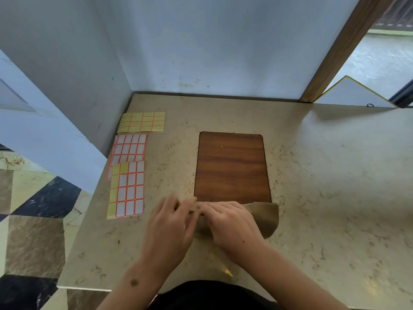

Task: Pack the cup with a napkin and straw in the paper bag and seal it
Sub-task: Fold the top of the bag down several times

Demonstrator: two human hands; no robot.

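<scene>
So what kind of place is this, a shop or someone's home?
Hard to say for certain; it looks like a small packing counter indoors. A marble-look countertop set in a wall corner holds sheets of blank labels, and both hands work a brown paper bag.

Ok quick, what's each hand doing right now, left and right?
Left hand: fingers on the left end of the paper bag; blurred, grip cannot be told.
Right hand: fingers curled over the bag, holding it down.

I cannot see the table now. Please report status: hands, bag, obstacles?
Left hand and right hand both on paper bag, fingers blurred. Cup not visible. Sticker sheets lie apart, left.
</scene>
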